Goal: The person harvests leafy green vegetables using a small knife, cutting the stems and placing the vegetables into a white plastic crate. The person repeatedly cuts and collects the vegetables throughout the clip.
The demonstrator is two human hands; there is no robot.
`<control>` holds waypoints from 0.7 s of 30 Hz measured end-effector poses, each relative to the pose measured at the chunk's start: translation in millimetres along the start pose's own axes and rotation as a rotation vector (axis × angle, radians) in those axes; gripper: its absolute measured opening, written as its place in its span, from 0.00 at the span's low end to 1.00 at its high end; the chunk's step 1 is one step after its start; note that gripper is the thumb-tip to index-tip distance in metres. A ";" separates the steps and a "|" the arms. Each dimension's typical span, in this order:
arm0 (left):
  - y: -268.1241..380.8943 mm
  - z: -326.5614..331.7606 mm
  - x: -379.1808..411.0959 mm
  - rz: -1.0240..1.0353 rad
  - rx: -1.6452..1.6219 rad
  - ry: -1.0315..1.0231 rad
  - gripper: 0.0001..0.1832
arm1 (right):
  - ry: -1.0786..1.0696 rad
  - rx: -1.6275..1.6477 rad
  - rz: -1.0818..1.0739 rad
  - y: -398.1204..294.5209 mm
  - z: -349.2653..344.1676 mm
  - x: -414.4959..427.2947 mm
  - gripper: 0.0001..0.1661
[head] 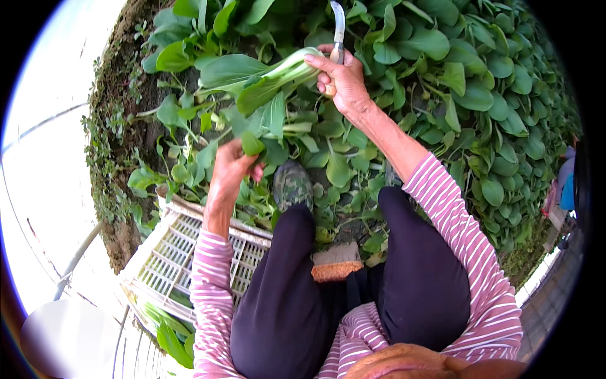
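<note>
My right hand (349, 84) grips a curved-blade knife (339, 28) by its light handle, the blade pointing away from me. Between the thumb and fingers of that same hand is the pale base of a bok choy (279, 71); its leaves spread to the left. Below those leaves, my left hand (229, 166) is slightly blurred with its fingers curled. A small green leaf (252, 143) overlaps its fingertips, and whether the fingers pinch it is unclear. Loose and cut leaves (338, 168) cover the soil under both hands.
A white slatted plastic crate (163, 256) stands at my left leg, with greens (173, 338) showing at its near end. Dense bok choy plants (492, 99) fill the right side. My camouflage shoe (293, 184) is among the leaves. A block-like seat edge (336, 263) shows between my legs.
</note>
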State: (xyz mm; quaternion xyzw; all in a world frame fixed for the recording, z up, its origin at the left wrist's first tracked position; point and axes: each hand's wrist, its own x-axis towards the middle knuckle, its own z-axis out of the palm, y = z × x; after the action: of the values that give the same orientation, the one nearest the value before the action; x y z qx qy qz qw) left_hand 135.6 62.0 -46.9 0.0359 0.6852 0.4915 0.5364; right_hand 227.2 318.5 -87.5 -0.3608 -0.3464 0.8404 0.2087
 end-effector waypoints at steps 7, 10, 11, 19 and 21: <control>47.7 -30.6 -33.8 0.232 1.132 0.272 0.25 | -0.104 -0.156 0.002 -13.3 -8.6 -12.8 0.21; 91.2 -14.1 -34.5 0.484 0.723 0.243 0.25 | -0.188 -0.259 0.013 -15.2 -2.8 -20.8 0.21; 99.4 4.3 -29.2 0.518 0.645 0.203 0.25 | -0.212 -0.284 0.022 -15.7 -0.9 -22.8 0.21; 80.6 45.6 24.0 0.489 0.586 -0.074 0.29 | -0.271 -0.284 0.087 -23.9 16.9 -43.6 0.20; 81.5 30.9 21.6 0.495 0.474 -0.088 0.28 | -0.315 -0.226 0.092 -26.7 22.4 -51.1 0.17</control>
State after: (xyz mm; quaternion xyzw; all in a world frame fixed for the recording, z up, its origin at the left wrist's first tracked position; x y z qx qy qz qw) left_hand 111.3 136.0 -2.1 0.3459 0.7270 0.4317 0.4068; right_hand 246.4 296.1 -33.2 -0.2613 -0.4503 0.8508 0.0714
